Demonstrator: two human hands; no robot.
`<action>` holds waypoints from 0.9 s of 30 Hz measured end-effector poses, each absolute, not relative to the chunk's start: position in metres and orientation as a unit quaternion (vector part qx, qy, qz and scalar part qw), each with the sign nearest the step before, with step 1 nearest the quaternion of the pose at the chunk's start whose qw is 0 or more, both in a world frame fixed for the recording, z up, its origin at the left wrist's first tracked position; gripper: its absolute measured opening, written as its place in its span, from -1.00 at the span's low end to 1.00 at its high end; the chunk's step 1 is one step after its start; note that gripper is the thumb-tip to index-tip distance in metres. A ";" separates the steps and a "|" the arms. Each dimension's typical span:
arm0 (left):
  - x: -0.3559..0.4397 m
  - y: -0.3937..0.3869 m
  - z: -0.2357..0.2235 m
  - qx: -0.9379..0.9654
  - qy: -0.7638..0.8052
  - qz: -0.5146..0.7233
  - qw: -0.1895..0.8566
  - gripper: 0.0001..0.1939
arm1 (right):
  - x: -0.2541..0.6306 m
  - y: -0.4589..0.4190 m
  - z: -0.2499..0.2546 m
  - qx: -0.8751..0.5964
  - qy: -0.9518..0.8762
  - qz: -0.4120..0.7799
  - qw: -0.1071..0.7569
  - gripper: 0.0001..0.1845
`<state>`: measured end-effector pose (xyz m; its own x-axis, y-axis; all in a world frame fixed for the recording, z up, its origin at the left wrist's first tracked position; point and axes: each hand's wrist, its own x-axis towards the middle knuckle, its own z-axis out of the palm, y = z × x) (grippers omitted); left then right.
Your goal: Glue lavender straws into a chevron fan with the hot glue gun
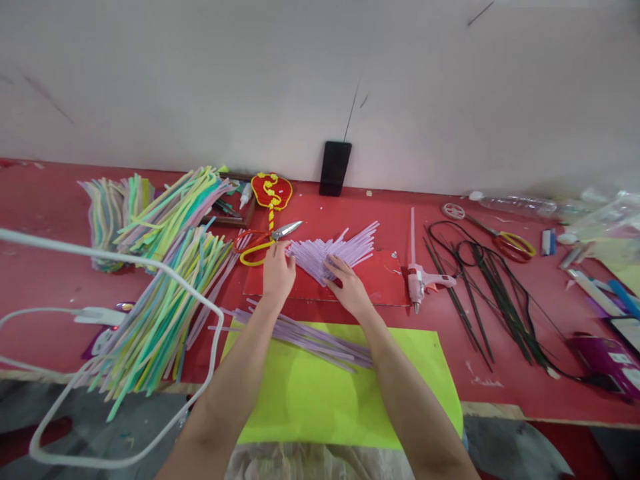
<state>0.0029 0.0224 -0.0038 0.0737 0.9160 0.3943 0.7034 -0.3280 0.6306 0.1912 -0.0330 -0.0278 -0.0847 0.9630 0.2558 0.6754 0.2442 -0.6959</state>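
Note:
A chevron of pale purple pipe cleaners (320,257) lies on a red board (385,280). My right hand (347,283) rests over its middle and right, fingers stretched out and thumb apart. At the left end of the chevron is my left hand (279,273), its fingers extended and thumb slightly apart; whether it touches a strip end I cannot tell. Yellow-and-red-handled scissors (260,248) lie just behind the left hand. Nearer to me, loose purple pipe cleaners (310,341) lie across a yellow-green sheet (320,393), partly under my forearms.
Bundles of pastel pipe cleaners (165,313) fill the left, with a white cable (220,333) looping in front. A phone (335,168) leans on the wall. To the right lie a pink glue gun (423,283), dark stems (500,300) and more scissors (513,245).

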 end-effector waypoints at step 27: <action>0.016 0.013 -0.015 0.922 0.341 0.115 0.146 -0.44 | 0.202 -0.040 -0.012 -0.607 -0.687 0.131 0.377 -0.64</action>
